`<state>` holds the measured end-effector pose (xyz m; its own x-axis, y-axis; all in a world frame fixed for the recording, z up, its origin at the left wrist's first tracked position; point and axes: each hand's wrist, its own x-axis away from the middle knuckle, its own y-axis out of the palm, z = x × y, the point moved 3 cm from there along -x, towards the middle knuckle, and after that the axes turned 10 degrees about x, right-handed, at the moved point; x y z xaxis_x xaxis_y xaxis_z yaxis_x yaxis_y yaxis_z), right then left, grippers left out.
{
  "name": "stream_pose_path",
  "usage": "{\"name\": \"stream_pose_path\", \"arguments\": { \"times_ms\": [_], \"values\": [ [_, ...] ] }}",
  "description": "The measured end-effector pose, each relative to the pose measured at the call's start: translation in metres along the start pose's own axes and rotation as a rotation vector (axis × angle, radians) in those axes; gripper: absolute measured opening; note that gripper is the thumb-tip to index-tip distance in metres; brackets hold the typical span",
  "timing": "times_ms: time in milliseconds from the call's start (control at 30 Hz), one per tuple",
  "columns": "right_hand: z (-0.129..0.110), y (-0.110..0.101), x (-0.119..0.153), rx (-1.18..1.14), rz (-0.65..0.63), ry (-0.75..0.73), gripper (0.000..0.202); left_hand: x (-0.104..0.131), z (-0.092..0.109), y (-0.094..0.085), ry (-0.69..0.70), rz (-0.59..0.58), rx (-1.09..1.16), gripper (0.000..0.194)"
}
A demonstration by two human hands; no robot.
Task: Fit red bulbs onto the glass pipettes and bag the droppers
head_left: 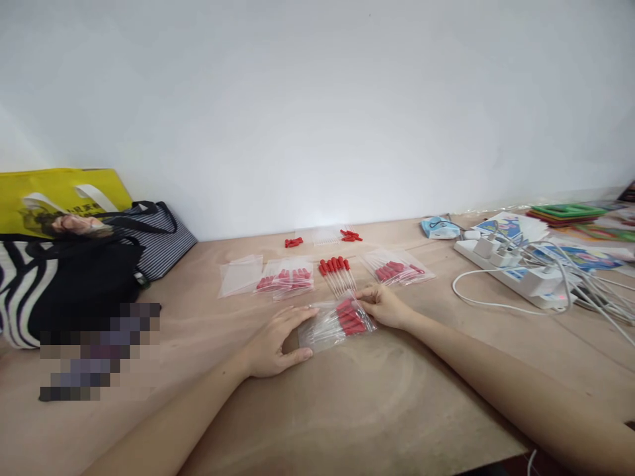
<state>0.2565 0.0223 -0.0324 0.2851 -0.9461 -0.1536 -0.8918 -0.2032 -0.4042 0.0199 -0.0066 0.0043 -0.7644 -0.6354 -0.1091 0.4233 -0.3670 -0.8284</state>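
In front of me lies a clear plastic bag (pixel 325 330) with several red-bulbed droppers in it, bulbs towards the right. My left hand (pixel 278 342) rests at the bag's left end, thumb and fingers apart, fingertips touching its edge. With closed fingers, my right hand (pixel 383 305) pinches the bag's upper right corner. Just behind the bag, several loose droppers (pixel 335 268) lie side by side, red bulbs pointing away from me. Filled bags (pixel 285 277) of droppers lie to the left, beside flat clear bags (pixel 241 275). Another filled bag (pixel 399 266) lies to the right.
Near the wall are two small piles of red bulbs (pixel 293 242) (pixel 351 235), with thin clear tubes (pixel 326 239) between them. A white power strip (pixel 516 274) with cables, a blue mask pack (pixel 440 227) and coloured frames (pixel 565 211) occupy the right. Bags (pixel 161 231) stand at left.
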Motion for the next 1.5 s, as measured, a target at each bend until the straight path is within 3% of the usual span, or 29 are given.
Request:
{"name": "stream_pose_path", "arguments": {
  "times_ms": [133, 400, 567, 633, 800, 1000, 1100, 1200, 1367, 1500],
  "values": [
    [-0.001, 0.001, 0.000, -0.065, -0.130, 0.012, 0.030, 0.001, -0.002, 0.001, -0.014, -0.007, -0.021, 0.057],
    [-0.003, 0.007, -0.001, -0.045, -0.136, -0.020, 0.035, -0.001, 0.000, 0.000, 0.015, -0.012, -0.013, 0.054],
    [-0.004, -0.008, 0.003, 0.011, 0.059, 0.267, 0.037, -0.001, -0.001, 0.001, 0.015, -0.054, -0.029, 0.046],
    [-0.006, -0.009, 0.004, -0.013, 0.031, 0.345, 0.038, -0.002, -0.002, 0.002, 0.005, -0.072, -0.041, 0.045],
    [-0.013, 0.004, 0.003, -0.188, -0.182, 0.247, 0.035, -0.002, -0.002, 0.003, 0.015, -0.109, -0.053, 0.042],
    [-0.011, 0.006, 0.006, -0.284, -0.102, 0.226, 0.036, 0.001, -0.002, 0.004, 0.062, -0.077, -0.022, 0.046],
    [-0.019, 0.001, 0.009, -0.405, -0.074, 0.126, 0.033, 0.001, -0.003, 0.002, 0.078, -0.005, -0.010, 0.049],
    [-0.020, -0.016, 0.010, -0.439, 0.034, 0.135, 0.026, 0.000, -0.009, -0.006, 0.048, 0.148, -0.072, 0.048],
    [-0.002, -0.065, 0.005, -0.414, 0.512, 0.118, 0.024, 0.000, -0.041, -0.032, -0.113, 0.495, -0.280, 0.040],
    [0.025, -0.085, -0.001, -0.317, 0.700, 0.166, 0.030, 0.008, -0.068, -0.054, -0.240, 0.708, -0.407, 0.035]
  ]
}}
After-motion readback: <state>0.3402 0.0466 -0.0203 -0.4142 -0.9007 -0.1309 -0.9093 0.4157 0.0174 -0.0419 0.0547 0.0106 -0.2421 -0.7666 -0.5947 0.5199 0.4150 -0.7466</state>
